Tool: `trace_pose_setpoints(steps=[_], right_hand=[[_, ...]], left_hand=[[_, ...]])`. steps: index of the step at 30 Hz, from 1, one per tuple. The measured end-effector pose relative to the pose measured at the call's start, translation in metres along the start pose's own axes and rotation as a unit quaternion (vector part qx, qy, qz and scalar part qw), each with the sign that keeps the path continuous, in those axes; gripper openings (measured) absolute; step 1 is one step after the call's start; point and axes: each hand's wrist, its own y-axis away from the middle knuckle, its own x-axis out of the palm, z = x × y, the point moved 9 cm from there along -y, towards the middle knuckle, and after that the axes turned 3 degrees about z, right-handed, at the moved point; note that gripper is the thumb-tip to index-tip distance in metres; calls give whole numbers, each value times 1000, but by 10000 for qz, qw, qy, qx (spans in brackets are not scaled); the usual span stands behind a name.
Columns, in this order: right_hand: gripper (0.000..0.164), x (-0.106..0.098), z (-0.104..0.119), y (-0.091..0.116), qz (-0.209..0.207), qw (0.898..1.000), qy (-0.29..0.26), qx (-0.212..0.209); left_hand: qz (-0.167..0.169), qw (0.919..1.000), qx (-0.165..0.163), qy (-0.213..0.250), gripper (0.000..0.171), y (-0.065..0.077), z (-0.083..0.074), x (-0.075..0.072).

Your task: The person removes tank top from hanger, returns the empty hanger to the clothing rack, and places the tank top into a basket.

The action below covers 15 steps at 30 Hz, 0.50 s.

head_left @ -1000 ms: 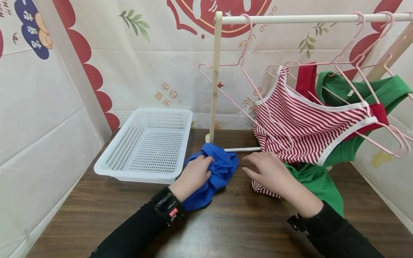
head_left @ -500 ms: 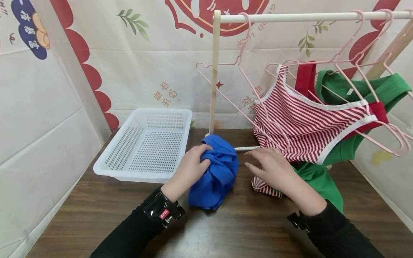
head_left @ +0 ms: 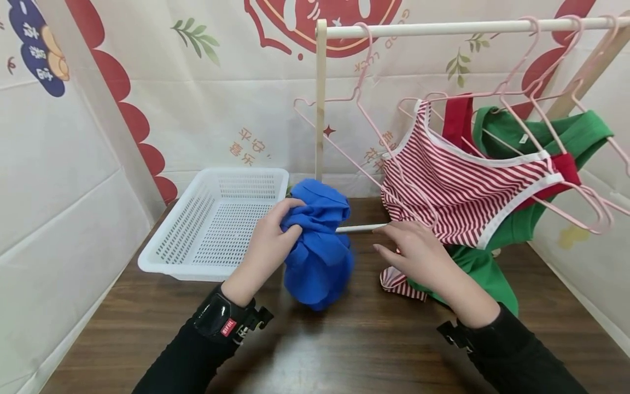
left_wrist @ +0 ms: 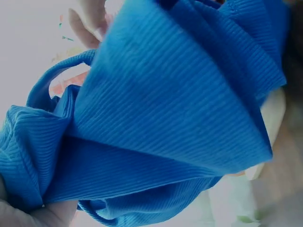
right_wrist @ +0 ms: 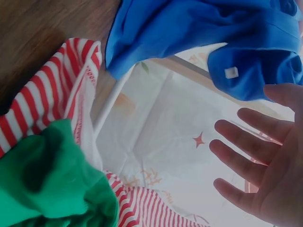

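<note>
My left hand grips a bunched blue ribbed garment by its left side, with the cloth's lower end hanging close over the table. Its ribbing and a strap-like loop fill much of the left wrist view. A small white label shows inside it in the right wrist view. My right hand holds nothing; its fingers reach out, apart from the blue cloth. Just behind that hand hangs a red-and-white striped tank top, with a green garment draping to the table.
A white plastic basket stands on the left. Behind the blue cloth rises the rack's wooden post, carrying a white rail. A bare pink hanger hangs at its left end. Printed cloth walls enclose the brown table.
My left hand has lifted the blue garment off the table, up and slightly left, and it has unfolded downward. My right hand has hardly moved.
</note>
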Motion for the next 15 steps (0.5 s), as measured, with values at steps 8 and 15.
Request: trace_pose_setpoints(steps=[8, 15], right_hand=[[29, -2, 9, -5, -70, 9999, 25, -135], [32, 0, 10, -6, 53, 9999, -12, -86]], left_hand=[[-628, 9972, 189, 356, 33, -3, -20, -35], [-1218, 9874, 584, 819, 33, -8, -34, -61]])
